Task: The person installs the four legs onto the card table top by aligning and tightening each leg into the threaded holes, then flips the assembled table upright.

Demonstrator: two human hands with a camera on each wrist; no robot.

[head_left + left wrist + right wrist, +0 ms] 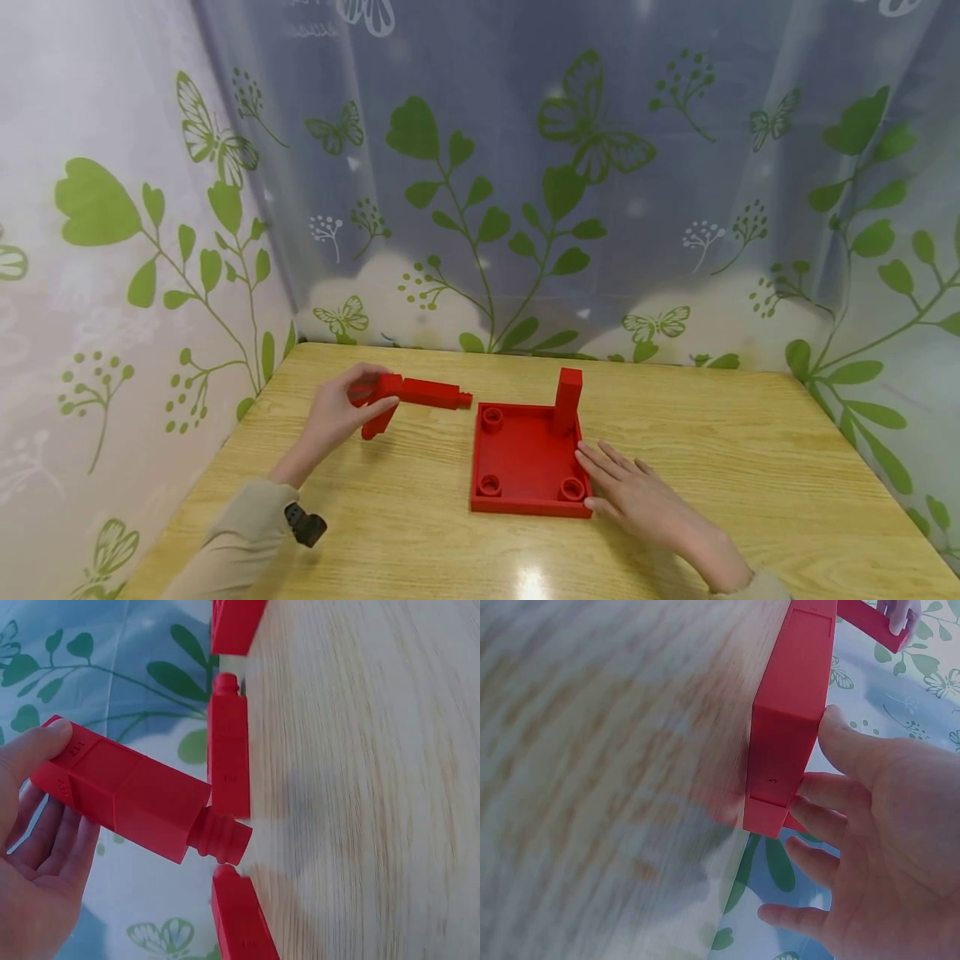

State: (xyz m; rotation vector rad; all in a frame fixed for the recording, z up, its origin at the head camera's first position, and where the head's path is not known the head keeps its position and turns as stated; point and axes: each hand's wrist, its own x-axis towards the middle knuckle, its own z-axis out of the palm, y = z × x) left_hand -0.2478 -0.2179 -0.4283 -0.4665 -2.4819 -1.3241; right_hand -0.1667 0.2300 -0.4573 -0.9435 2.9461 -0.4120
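My left hand (pixel 341 408) pinches a red square leg (pixel 124 787) between thumb and fingers, its ridged round end pointing down toward the table. Close behind it, a second red leg (pixel 431 393) lies on the tabletop, ridged tip to the right. Another leg (pixel 244 922) lies mostly hidden behind the left hand in the head view. In the middle sits a shallow red square tray (pixel 476 458) with round sockets in three corners. One leg (pixel 568 400) stands upright at its far right corner. My right hand (pixel 645 500) rests against the tray's right side, fingers extended.
A light wood-grain table (pixel 405 533) carries everything. Behind it hangs a blue-grey curtain (pixel 495 275) printed with green leaves and butterflies, and similar pale cloth runs along the left. A black strap piece (pixel 305 525) sits on the left wrist.
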